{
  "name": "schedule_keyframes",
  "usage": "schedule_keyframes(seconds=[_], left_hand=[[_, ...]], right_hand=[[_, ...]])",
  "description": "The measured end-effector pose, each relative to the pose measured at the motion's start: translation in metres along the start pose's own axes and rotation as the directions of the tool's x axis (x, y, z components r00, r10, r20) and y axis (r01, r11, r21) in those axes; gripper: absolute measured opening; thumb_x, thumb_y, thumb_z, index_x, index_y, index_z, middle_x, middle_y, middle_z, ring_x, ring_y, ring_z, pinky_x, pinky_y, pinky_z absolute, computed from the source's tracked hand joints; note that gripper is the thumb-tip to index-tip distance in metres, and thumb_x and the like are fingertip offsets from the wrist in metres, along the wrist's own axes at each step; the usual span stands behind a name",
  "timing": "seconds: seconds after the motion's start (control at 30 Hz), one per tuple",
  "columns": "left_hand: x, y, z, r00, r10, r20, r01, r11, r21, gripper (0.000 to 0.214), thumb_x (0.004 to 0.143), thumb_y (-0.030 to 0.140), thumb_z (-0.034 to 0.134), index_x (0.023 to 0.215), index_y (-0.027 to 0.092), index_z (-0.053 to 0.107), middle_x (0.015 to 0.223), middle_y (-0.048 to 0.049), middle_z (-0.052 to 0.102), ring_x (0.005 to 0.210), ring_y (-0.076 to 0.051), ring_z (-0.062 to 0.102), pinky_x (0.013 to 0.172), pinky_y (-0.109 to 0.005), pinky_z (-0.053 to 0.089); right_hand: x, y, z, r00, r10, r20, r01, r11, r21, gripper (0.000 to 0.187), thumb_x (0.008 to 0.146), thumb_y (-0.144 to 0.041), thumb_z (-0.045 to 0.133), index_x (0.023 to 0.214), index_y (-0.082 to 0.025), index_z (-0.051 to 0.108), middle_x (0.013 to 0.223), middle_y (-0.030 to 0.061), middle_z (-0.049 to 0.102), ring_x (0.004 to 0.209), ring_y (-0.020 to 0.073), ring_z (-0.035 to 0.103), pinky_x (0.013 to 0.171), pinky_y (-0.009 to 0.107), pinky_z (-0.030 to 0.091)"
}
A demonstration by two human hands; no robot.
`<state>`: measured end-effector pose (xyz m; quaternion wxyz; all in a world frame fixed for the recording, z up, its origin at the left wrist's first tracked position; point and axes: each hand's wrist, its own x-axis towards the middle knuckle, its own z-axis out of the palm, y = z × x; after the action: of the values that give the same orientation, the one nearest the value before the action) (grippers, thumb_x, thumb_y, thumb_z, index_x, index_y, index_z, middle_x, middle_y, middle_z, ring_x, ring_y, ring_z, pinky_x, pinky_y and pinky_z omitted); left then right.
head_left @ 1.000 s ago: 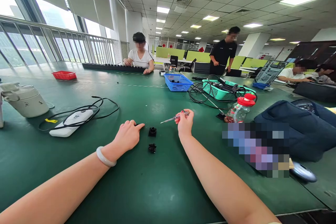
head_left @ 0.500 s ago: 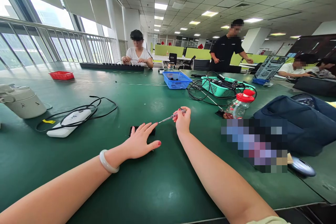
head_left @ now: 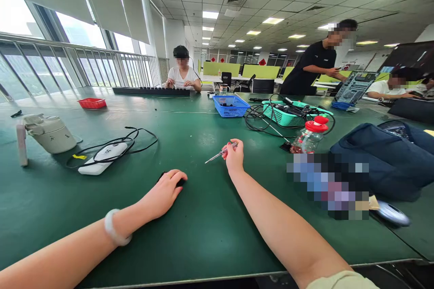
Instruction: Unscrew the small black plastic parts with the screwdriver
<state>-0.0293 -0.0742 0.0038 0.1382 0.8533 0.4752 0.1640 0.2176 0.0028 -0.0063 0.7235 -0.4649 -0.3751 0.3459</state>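
My right hand [head_left: 235, 158] is closed around the handle of a thin screwdriver [head_left: 214, 158]. Its bare metal shaft points left, toward my other hand, and its tip touches nothing I can make out. Over a small black object [head_left: 182, 182] at the table's middle, my left hand [head_left: 167, 193] is curled, fingers bent around its far side. Most of that object is hidden under the palm, so its kind does not show. A pale bangle [head_left: 115, 228] circles my left wrist.
On the green table, a white device with a black cord [head_left: 105, 158] and a beige flask [head_left: 52, 133] lie left. Blue [head_left: 231, 107] and green [head_left: 288, 115] baskets, a red-lidded jar [head_left: 310, 137] and a dark bag [head_left: 376, 158] are right. Other people sit or stand beyond.
My left hand has gone from flat and spread to curled around the black object, moving left and nearer to me with it. The right hand keeps the screwdriver. The standing person has shifted right.
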Motion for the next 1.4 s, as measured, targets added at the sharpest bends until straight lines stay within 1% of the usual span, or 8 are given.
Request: schedule_keyframes(seconds=[0.23, 0.37, 0.47, 0.67, 0.93, 1.17, 1.27, 1.4], left_hand=[[-0.077, -0.094, -0.041, 0.962, -0.229, -0.152, 0.249, 0.960, 0.131, 0.033, 0.087, 0.035, 0.032, 0.113, 0.024, 0.050, 0.122, -0.0072, 0.056, 0.109, -0.022, 0.058, 0.102, -0.040, 0.045], [-0.089, -0.134, -0.066, 0.889, -0.383, -0.250, 0.435, 0.877, 0.203, 0.032, 0.088, 0.034, 0.024, 0.111, 0.027, 0.046, 0.121, -0.0034, 0.054, 0.111, -0.021, 0.056, 0.103, -0.042, 0.045], [-0.090, -0.148, -0.076, 0.875, -0.405, -0.266, 0.465, 0.855, 0.229, 0.030, 0.088, 0.032, 0.023, 0.111, 0.029, 0.041, 0.120, -0.0011, 0.054, 0.113, -0.021, 0.054, 0.103, -0.042, 0.045], [-0.090, -0.157, -0.079, 0.897, -0.327, -0.297, 0.404, 0.879, 0.253, 0.037, 0.087, 0.031, 0.022, 0.117, 0.032, 0.042, 0.126, 0.0027, 0.053, 0.116, -0.019, 0.052, 0.109, -0.044, 0.040], [-0.097, -0.192, -0.104, 0.880, -0.398, -0.260, 0.456, 0.861, 0.225, 0.067, 0.078, 0.042, 0.026, 0.139, 0.018, 0.040, 0.136, -0.0104, 0.050, 0.117, -0.025, 0.057, 0.100, -0.038, 0.047], [-0.070, -0.145, -0.140, 0.742, -0.563, -0.364, 0.641, 0.755, 0.138, 0.059, 0.083, 0.053, 0.021, 0.125, 0.024, 0.051, 0.094, -0.0027, 0.069, 0.078, -0.020, 0.064, 0.068, -0.027, 0.046], [-0.053, -0.130, -0.139, 0.715, -0.585, -0.382, 0.658, 0.748, 0.085, 0.058, 0.083, 0.055, 0.020, 0.107, 0.022, 0.061, 0.091, -0.0018, 0.067, 0.068, -0.016, 0.058, 0.062, -0.025, 0.041], [-0.048, -0.138, -0.126, 0.665, -0.631, -0.399, 0.682, 0.731, -0.019, 0.061, 0.083, 0.056, 0.013, 0.085, 0.020, 0.062, 0.087, -0.0053, 0.064, 0.078, -0.019, 0.058, 0.071, -0.028, 0.042]], right_hand=[[-0.003, -0.001, 0.002, 1.000, 0.014, 0.013, -0.014, 1.000, -0.023, 0.019, 0.082, -0.031, 0.053, 0.096, -0.023, 0.043, 0.060, -0.0085, 0.058, 0.040, 0.0078, 0.048, 0.042, 0.020, 0.039], [-0.004, -0.001, 0.002, 1.000, 0.016, 0.019, -0.016, 0.999, -0.034, 0.019, 0.082, -0.031, 0.053, 0.097, -0.023, 0.043, 0.059, -0.0088, 0.058, 0.041, 0.0079, 0.048, 0.042, 0.021, 0.039], [-0.003, 0.000, 0.003, 1.000, 0.013, 0.023, -0.012, 1.000, -0.028, 0.020, 0.081, -0.032, 0.054, 0.096, -0.024, 0.043, 0.059, -0.0091, 0.057, 0.040, 0.0081, 0.048, 0.041, 0.021, 0.039], [-0.004, 0.000, 0.003, 0.999, 0.015, 0.038, -0.013, 0.999, -0.045, 0.020, 0.081, -0.032, 0.053, 0.097, -0.023, 0.043, 0.059, -0.0086, 0.058, 0.041, 0.0084, 0.048, 0.042, 0.021, 0.039], [-0.003, 0.001, 0.002, 0.998, 0.026, 0.055, -0.023, 0.999, -0.049, 0.018, 0.082, -0.030, 0.053, 0.097, -0.025, 0.044, 0.061, -0.0079, 0.059, 0.042, 0.0089, 0.049, 0.043, 0.022, 0.040], [-0.003, 0.000, 0.002, 0.998, 0.032, 0.059, -0.029, 0.998, -0.053, 0.017, 0.081, -0.029, 0.053, 0.096, -0.024, 0.044, 0.060, -0.0081, 0.058, 0.041, 0.0092, 0.049, 0.042, 0.022, 0.040], [-0.003, 0.001, 0.002, 0.998, 0.027, 0.060, -0.023, 0.998, -0.063, 0.018, 0.081, -0.029, 0.052, 0.097, -0.024, 0.044, 0.060, -0.0079, 0.058, 0.042, 0.0089, 0.049, 0.042, 0.021, 0.040], [-0.002, 0.003, 0.002, 0.998, 0.026, 0.058, -0.023, 0.998, -0.050, 0.018, 0.081, -0.029, 0.053, 0.096, -0.025, 0.044, 0.060, -0.0082, 0.058, 0.041, 0.0091, 0.049, 0.041, 0.021, 0.039]])
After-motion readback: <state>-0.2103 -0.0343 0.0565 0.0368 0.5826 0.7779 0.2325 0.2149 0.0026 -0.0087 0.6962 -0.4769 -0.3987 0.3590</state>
